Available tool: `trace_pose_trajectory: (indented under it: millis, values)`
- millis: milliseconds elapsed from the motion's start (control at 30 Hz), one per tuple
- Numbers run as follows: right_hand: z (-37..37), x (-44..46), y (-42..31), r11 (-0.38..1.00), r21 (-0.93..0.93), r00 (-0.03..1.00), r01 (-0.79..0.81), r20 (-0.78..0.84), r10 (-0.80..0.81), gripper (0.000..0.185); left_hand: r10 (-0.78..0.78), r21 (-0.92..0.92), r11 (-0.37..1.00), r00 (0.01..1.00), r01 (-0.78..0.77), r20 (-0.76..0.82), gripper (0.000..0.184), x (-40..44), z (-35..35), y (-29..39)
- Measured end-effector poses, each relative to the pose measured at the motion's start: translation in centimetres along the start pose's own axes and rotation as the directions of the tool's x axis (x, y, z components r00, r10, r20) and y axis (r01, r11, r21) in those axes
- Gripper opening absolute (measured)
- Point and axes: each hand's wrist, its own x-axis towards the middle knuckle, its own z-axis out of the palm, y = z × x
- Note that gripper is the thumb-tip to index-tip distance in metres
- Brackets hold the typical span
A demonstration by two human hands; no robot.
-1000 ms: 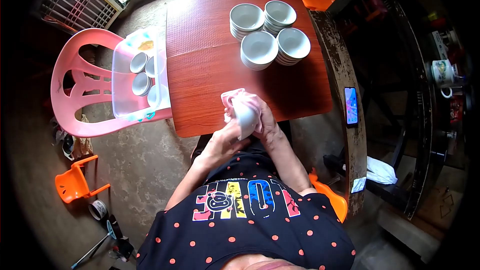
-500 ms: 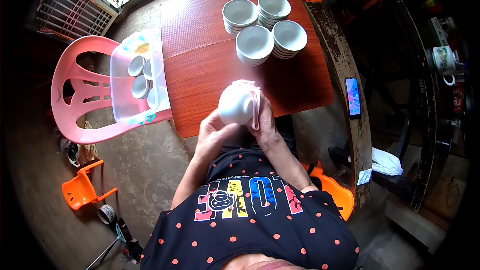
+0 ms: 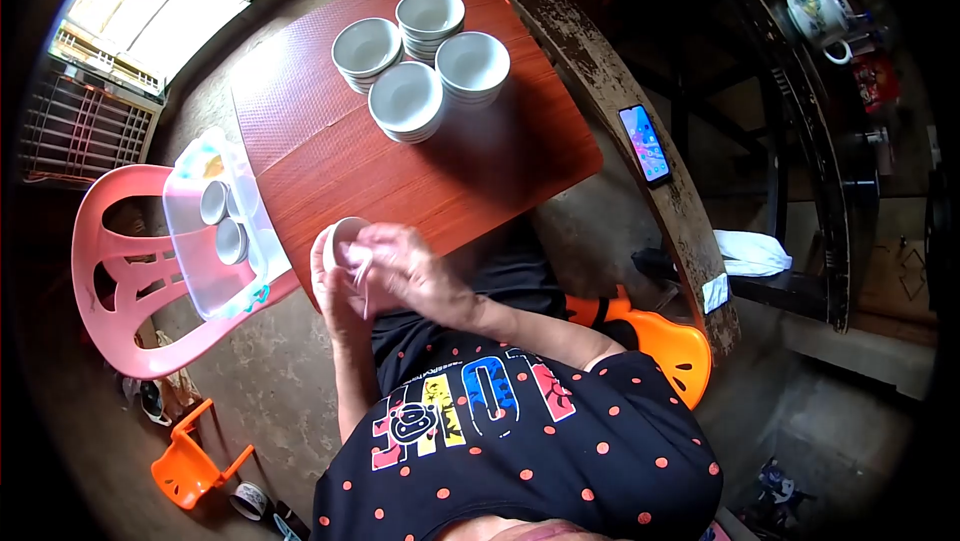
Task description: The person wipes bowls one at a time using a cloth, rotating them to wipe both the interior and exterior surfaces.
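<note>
A small white bowl [image 3: 344,232] is held near the table's front edge, tilted with its opening toward my right hand. My left hand [image 3: 334,286] is wrapped round its outer side. My right hand [image 3: 418,269] holds a thin pink cloth [image 3: 360,267], pressed at the bowl's inside; its fingers partly cover both. Beyond them, several stacks of white bowls [image 3: 405,99] stand close together, openings up, on the reddish-brown wooden table [image 3: 300,156].
Left of the table, a clear plastic tub [image 3: 192,246] with several white bowls [image 3: 231,241] rests on a pink chair [image 3: 93,281]. A phone [image 3: 643,144] lies on a worn wooden bench [image 3: 575,46] at the right. Orange chairs [image 3: 672,346] stand nearby.
The bowl has turned from showing its rounded outside to showing its opening. My right hand with the cloth has moved from its outer side to its inside. The head view has shifted.
</note>
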Motion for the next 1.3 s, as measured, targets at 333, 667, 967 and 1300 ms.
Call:
trace_pose_trajectory:
  millis: [333, 667, 967, 1300]
  values:
    - [0.8, -1.7, 1.2, 0.861, -0.436, 0.956, 0.26, 0.243, -0.166, 0.044, -0.176, 0.086, 0.979, 0.981, 0.183, -0.084, 0.05, 1.2, 1.3, 1.1]
    - [0.0, -0.4, 3.3, 0.762, -0.546, 0.918, 0.349, 0.362, -0.161, 0.043, -0.226, 0.129, 0.966, 0.974, 0.224, 0.008, 0.049, 1.4, 2.0, 3.0]
    - [1.5, -2.0, 2.2, 0.869, -0.353, 0.903, 0.346, 0.377, -0.206, 0.048, -0.276, 0.101, 0.956, 0.961, 0.275, -0.012, 0.045, 1.3, 1.7, 2.3]
    - [0.8, -1.0, 2.1, 0.996, 0.084, 0.876, 0.028, 0.477, -0.065, 0.056, -0.166, 0.254, 0.954, 0.986, 0.16, 0.002, 0.044, 1.5, 1.0, 1.8]
